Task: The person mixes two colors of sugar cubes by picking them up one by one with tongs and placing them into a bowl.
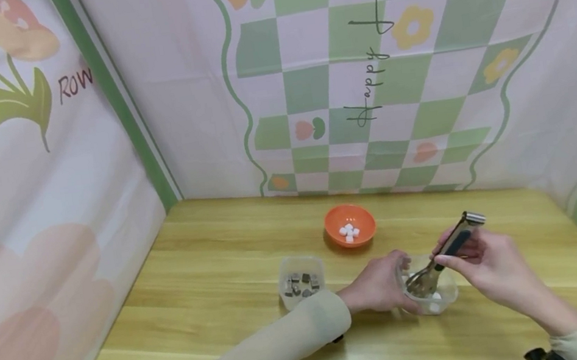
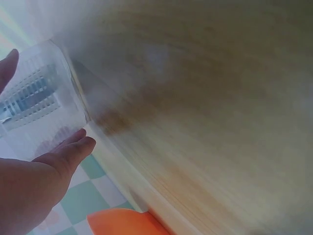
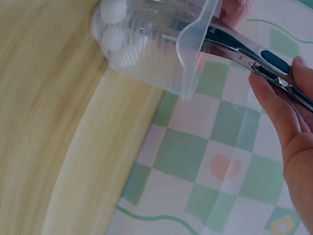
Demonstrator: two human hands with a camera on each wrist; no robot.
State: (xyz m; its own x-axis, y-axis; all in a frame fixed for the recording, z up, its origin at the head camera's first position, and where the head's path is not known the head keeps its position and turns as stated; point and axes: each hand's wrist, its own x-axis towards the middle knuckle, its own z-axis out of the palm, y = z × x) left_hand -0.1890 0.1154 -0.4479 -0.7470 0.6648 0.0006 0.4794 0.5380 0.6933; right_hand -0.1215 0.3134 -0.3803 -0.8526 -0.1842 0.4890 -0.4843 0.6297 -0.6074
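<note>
My left hand [image 1: 377,284] grips the left side of a clear plastic container [image 1: 448,288], thumb and fingers around its wall. White pieces [image 3: 113,38] lie at the container's bottom in the right wrist view. Metal tongs with dark grip inlays [image 1: 460,242] are held in my right hand [image 1: 500,264], between thumb and fingers. Their heads reach down inside the container; whether they pinch a piece cannot be made out. In the left wrist view the tongs' slotted head [image 2: 36,95] shows through the container wall.
An orange bowl [image 1: 364,217] with several white cubes [image 1: 349,233] stands behind the container. Left of my left hand is another clear container [image 1: 300,261] holding several dark metallic cubes [image 1: 295,278]. Printed curtains [image 1: 192,126] border the wooden table [image 1: 211,258] at the back and sides.
</note>
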